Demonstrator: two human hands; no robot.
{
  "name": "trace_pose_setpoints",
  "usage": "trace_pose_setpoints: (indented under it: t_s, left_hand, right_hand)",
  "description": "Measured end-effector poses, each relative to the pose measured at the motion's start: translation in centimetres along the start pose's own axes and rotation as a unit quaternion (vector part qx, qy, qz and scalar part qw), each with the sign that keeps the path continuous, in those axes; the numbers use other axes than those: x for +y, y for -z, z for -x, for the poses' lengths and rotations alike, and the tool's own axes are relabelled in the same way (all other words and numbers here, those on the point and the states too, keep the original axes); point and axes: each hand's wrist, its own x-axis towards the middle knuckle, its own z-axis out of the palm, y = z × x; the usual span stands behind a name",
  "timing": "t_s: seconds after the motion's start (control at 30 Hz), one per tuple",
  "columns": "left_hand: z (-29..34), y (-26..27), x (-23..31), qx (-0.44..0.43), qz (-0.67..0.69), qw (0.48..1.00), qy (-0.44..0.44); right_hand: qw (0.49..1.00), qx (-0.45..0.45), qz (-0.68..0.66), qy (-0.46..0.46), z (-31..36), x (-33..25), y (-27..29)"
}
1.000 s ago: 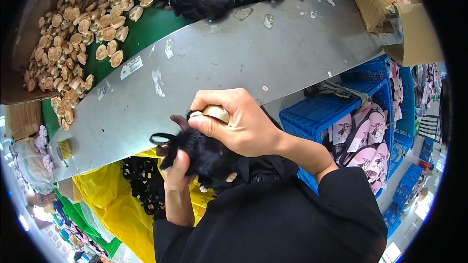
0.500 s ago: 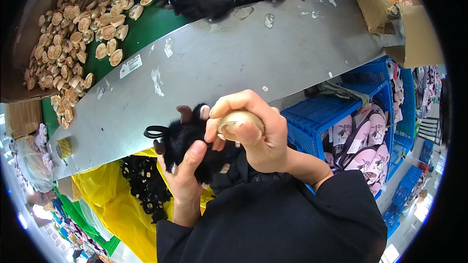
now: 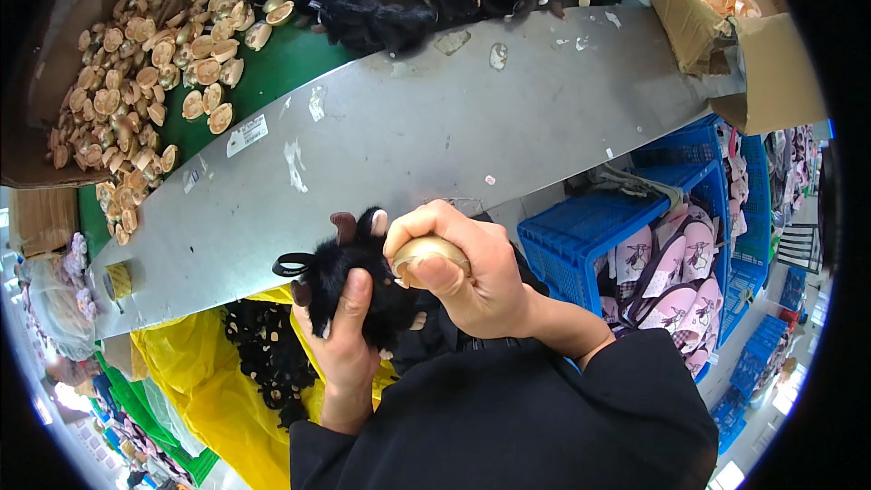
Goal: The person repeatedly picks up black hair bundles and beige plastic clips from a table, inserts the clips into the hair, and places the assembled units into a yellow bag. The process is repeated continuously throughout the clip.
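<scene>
Black plush toy (image 3: 358, 286) at frame centre, both hands on it.
Left hand (image 3: 343, 331) grips it; right hand (image 3: 472, 277) clenches a beige shell piece (image 3: 425, 252) against it.

The light is bright and even; it seems to come from above, and I see almost no hard shadows. The grey metal shelf (image 3: 435, 127) gives a soft shine but no strong glare. At the lower left edge a small area is overexposed, nearly white. The fisheye lens bends the straight edge of the shelf into a curve, and a black ring closes the corners. The centre, where my left hand (image 3: 340, 336) and my right hand (image 3: 463, 272) are, is sharp. Things near the rim look squeezed and a little soft.
</scene>
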Motion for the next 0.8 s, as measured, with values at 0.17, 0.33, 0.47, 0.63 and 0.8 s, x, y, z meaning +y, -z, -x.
trace_pose_setpoints:
  t_s: [0.17, 0.33, 0.47, 0.63, 0.8]
  left_hand:
    - [-0.1, -0.6, 0.1, -0.007, -0.010, 0.999, -0.035]
    - [-0.3, -1.4, -0.2, 0.027, -0.088, 0.993, -0.074]
    - [-0.1, -1.3, 0.2, 0.082, -0.254, 0.959, -0.095]
    - [-1.0, -0.1, -0.8, 0.084, -0.245, 0.958, -0.123]
    - [-1.5, 2.0, -1.3, 0.045, -0.093, 0.988, -0.110]
  right_hand:
    - [0.999, 0.009, 0.033, 0.029, -0.2, 0.2, -0.2]
    - [0.978, 0.053, 0.164, 0.118, -0.7, 1.3, -0.6]
    - [0.920, 0.078, 0.330, 0.199, -2.0, 2.5, -1.3]
    - [0.933, 0.090, 0.298, 0.182, -2.4, 3.6, -3.1]
    - [0.956, -0.020, 0.236, 0.175, -2.9, 4.8, -4.9]
